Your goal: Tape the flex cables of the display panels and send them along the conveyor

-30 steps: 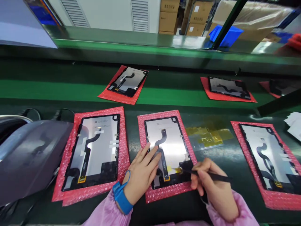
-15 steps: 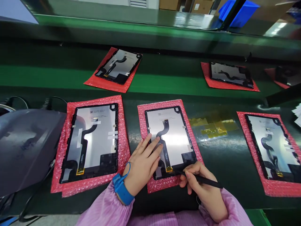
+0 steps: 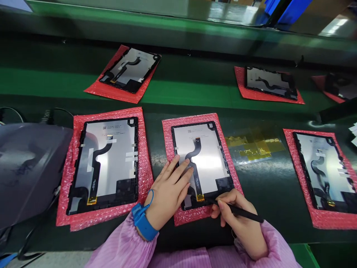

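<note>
In front of me a tablet screen panel (image 3: 208, 149) lies back side up on pink bubble wrap (image 3: 189, 217). A black ribbon cable (image 3: 196, 175) with a gold end near the bottom runs down its back. My left hand (image 3: 167, 197), wearing a blue wrist strap (image 3: 143, 221), rests with fingers outstretched on the panel's left side, fingertips at the cable. My right hand (image 3: 240, 214) pinches a slim black pen-shaped tool (image 3: 242, 213). Its thin tip is beside the cable's gold end; whether they touch is unclear.
Another panel (image 3: 111, 160) on bubble wrap lies left, and one more (image 3: 323, 167) right. Amber tape pieces (image 3: 253, 145) in clear film lie between. Farther panels (image 3: 131, 70) sit on a green belt (image 3: 178, 87). A dark grey covered object (image 3: 25, 171) and cables stand far left.
The camera view has tipped slightly downward. The far panels have slid left along the green belt. Both hands and the tool stay in nearly the same place on the panel.
</note>
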Available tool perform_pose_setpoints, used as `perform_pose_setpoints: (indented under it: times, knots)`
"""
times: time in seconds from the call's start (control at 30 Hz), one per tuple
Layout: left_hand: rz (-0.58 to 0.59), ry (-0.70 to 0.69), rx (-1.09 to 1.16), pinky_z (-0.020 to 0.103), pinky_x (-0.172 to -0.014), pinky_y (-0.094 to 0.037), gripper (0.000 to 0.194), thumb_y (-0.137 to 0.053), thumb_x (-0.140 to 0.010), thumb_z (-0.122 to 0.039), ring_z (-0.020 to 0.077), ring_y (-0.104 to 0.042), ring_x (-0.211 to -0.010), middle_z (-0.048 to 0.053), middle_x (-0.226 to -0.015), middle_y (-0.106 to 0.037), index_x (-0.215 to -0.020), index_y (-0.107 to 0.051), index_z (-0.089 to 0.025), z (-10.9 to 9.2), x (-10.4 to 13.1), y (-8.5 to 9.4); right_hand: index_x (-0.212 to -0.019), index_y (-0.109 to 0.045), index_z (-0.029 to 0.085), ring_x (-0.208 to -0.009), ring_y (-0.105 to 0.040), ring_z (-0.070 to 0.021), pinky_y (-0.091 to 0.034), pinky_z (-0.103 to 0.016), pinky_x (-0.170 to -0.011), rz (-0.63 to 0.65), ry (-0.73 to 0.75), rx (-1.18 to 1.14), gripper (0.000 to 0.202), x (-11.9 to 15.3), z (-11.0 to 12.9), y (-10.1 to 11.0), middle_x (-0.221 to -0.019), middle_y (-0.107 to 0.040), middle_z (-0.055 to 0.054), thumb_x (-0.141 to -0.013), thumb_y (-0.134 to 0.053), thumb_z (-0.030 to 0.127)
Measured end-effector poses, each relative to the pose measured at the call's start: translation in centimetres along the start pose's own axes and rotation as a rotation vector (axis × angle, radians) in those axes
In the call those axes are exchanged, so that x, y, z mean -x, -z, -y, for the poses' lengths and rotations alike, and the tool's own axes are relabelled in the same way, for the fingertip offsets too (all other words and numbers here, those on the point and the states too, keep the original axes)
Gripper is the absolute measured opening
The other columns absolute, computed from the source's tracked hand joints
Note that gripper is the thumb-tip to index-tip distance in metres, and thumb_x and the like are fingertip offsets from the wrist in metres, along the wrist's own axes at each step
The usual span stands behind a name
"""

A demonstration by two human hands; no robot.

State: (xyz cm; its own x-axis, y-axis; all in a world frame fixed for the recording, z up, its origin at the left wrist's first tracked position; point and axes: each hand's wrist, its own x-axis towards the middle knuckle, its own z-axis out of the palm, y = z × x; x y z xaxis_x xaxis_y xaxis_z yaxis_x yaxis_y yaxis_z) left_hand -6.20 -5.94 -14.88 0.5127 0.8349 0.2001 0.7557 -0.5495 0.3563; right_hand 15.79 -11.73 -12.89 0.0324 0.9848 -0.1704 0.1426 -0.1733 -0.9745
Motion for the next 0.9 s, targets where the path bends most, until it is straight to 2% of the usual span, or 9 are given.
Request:
perform_pose_setpoints:
  times: [0.23,0.5,0.6,0.7,0.77,0.9]
  knots:
    - [0.012,0.006,0.008,0.053,-0.119,-0.043,0.039,-0.042,-0.104,-0.021,0.0301,-0.038,-0.15,0.006,-0.15,-0.059,-0.139,-0.061,-0.021,-0.1,0.0,0.1,-0.078,-0.063,0.023,-0.04,-0.061,-0.012,-0.05,-0.023,-0.04,0.012,-0.044,0.043,0.026,0.5,-0.8,0.3,-0.069,-0.076,-0.004,-0.094,-0.067,0.043]
    - [-0.021,-0.008,0.044,0.052,-0.118,-0.044,0.04,-0.04,-0.104,-0.017,0.0297,-0.04,-0.148,0.008,-0.148,-0.059,-0.138,-0.06,-0.018,0.1,0.0,0.7,-0.078,-0.061,0.023,-0.04,-0.06,-0.0111,-0.049,-0.021,-0.04,0.012,0.02,0.09,0.023,0.4,-0.4,0.2,-0.065,-0.074,-0.001,-0.096,-0.065,0.038]
    - [-0.131,-0.053,0.087,0.047,-0.11,-0.049,0.04,-0.039,-0.1,-0.009,0.029,-0.046,-0.139,0.009,-0.136,-0.066,-0.128,-0.066,-0.017,-0.5,0.6,1.2,-0.079,-0.06,0.023,-0.041,-0.062,-0.0106,-0.05,-0.019,-0.042,0.008,0.057,0.107,0.018,0.2,-0.1,0.0,-0.064,-0.073,0.001,-0.095,-0.065,0.031]
    - [-0.191,-0.145,0.09,0.044,-0.102,-0.049,0.037,-0.045,-0.096,-0.007,0.0273,-0.053,-0.118,0.005,-0.116,-0.072,-0.116,-0.073,-0.023,-1.6,1.5,1.4,-0.08,-0.061,0.023,-0.041,-0.062,-0.0092,-0.052,-0.018,-0.045,-0.001,0.095,0.14,0.013,0.1,0.3,-0.1,-0.066,-0.072,0.003,-0.092,-0.066,0.023]
    - [-0.152,-0.173,0.074,0.045,-0.102,-0.045,0.038,-0.05,-0.093,-0.007,0.0271,-0.053,-0.113,0.001,-0.114,-0.074,-0.116,-0.073,-0.026,-2.1,2.0,1.2,-0.08,-0.062,0.023,-0.041,-0.061,-0.0085,-0.054,-0.018,-0.047,-0.018,0.112,0.159,0.012,0.2,0.3,0.0,-0.066,-0.072,0.004,-0.091,-0.067,0.021]
    - [-0.08,-0.156,0.04,0.047,-0.105,-0.039,0.046,-0.054,-0.088,-0.004,0.0284,-0.05,-0.119,-0.001,-0.12,-0.073,-0.123,-0.071,-0.028,-2.4,2.7,0.7,-0.086,-0.063,0.024,-0.045,-0.063,-0.0098,-0.054,-0.019,-0.046,-0.098,0.113,0.062,0.008,0.7,-0.1,0.2,-0.071,-0.074,0.002,-0.094,-0.067,0.022]
